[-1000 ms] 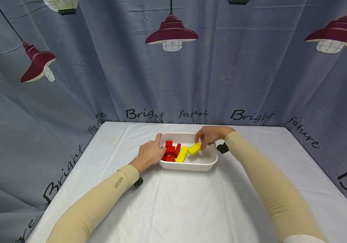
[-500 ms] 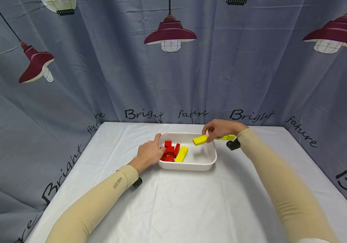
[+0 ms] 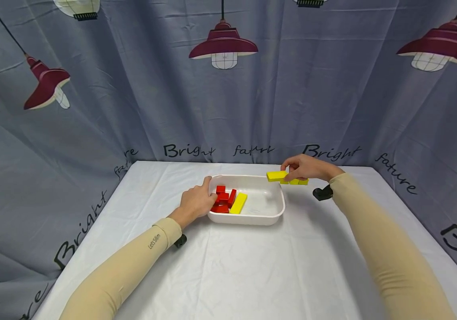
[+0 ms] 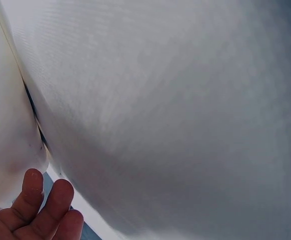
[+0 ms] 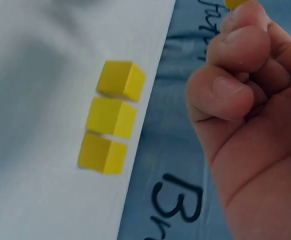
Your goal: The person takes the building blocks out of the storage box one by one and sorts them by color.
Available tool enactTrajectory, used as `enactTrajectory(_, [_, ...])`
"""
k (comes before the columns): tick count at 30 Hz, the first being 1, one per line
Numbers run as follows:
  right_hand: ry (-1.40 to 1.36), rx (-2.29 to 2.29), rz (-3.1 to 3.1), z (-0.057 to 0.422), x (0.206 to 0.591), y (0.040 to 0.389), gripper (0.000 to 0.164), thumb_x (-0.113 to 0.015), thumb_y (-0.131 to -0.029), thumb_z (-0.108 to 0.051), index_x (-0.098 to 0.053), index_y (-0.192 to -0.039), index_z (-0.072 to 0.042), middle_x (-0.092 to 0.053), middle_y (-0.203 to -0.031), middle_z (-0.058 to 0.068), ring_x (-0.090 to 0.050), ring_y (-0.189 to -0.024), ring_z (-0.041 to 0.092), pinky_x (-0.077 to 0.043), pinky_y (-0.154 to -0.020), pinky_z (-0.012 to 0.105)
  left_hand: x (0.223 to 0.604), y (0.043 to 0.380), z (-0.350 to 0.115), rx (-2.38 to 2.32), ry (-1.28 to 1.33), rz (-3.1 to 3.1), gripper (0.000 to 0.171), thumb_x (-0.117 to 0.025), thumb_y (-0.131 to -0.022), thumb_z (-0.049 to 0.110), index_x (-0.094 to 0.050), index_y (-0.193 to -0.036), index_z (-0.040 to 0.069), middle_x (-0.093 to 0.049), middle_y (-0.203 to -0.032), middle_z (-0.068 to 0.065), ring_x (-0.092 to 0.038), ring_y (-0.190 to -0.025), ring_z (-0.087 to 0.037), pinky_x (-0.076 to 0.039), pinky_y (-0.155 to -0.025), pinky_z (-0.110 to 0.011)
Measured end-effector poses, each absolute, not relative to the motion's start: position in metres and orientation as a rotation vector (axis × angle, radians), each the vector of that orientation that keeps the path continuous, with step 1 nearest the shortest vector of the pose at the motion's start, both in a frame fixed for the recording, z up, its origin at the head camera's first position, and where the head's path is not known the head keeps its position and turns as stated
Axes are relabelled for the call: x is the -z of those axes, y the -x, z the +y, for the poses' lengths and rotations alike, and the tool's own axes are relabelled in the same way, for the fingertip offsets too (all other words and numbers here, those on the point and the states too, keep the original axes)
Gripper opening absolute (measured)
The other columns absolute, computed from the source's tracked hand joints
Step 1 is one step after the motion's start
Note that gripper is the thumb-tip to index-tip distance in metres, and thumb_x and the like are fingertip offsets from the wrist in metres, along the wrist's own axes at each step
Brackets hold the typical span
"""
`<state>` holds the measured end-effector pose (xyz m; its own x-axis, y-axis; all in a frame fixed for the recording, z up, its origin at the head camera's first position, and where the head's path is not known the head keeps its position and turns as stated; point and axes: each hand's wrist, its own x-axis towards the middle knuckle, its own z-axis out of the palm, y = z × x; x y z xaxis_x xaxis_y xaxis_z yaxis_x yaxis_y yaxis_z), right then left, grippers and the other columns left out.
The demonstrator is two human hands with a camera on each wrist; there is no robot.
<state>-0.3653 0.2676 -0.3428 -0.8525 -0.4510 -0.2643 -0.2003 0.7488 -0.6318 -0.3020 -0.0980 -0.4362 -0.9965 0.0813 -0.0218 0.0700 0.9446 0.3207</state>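
A white plastic tray (image 3: 260, 220) stands on the table, with several red blocks (image 3: 222, 209) at its left end and a long yellow block (image 3: 238, 203) beside them. My left hand (image 3: 197, 201) holds the tray's left rim, thumb over the inside; in the left wrist view its fingers (image 4: 59, 200) bend near the tray's outer wall. Past the tray's back right corner, my right hand (image 3: 310, 167) pinches another long yellow block (image 3: 275, 176) above the table. Below that hand, three yellow blocks (image 5: 111, 117) stand in a row, partly hidden in the head view.
A white cloth covers the table (image 3: 228, 266). Behind its back edge hangs a grey-blue curtain (image 3: 312, 106) printed with lamps and lettering. The row of yellow blocks lies close to that back edge.
My right hand has lifted the yellow block out of the tray and carried it right and back, over the rim. The left hand keeps its place on the tray.
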Motion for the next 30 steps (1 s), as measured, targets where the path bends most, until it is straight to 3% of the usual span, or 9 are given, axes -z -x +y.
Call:
enactTrajectory(12, [0.344, 0.878, 2.628, 0.301, 0.368, 0.367, 0.044, -0.075, -0.089, -0.032, -0.060, -0.126, -0.011, -0.056, -0.081, 0.014, -0.046, -0.063, 0.020, -0.040, -0.065, 0.034, 0.436, 0.300, -0.098, -0.503, -0.123, 3.076, 0.063, -0.047, -0.097, 0.039, -0.030, -0.154, 0.019, -0.070, -0.092, -0.009, -0.063, -0.071, -0.024, -0.054, -0.073, -0.042])
enactTrajectory(22, [0.311, 0.901, 2.658, 0.314, 0.388, 0.365, 0.050, -0.075, -0.088, -0.034, -0.059, -0.128, -0.009, -0.047, -0.065, 0.001, -0.044, -0.059, 0.018, -0.036, -0.062, 0.031, 0.436, 0.301, -0.098, -0.509, -0.131, 3.083, 0.063, -0.047, -0.097, 0.039, -0.030, -0.154, 0.020, -0.069, -0.090, -0.009, -0.062, -0.071, -0.024, -0.054, -0.073, -0.042])
enactTrajectory(30, [0.210, 0.883, 2.723, 0.319, 0.410, 0.365, 0.049, -0.075, -0.088, -0.035, -0.062, -0.126, -0.009, -0.058, -0.109, 0.012, -0.051, -0.082, 0.022, -0.043, -0.070, 0.031, 0.436, 0.301, -0.098, -0.508, -0.124, 3.076, 0.064, -0.047, -0.097, 0.039, -0.030, -0.155, 0.019, -0.071, -0.096, -0.010, -0.063, -0.074, -0.024, -0.055, -0.076, -0.043])
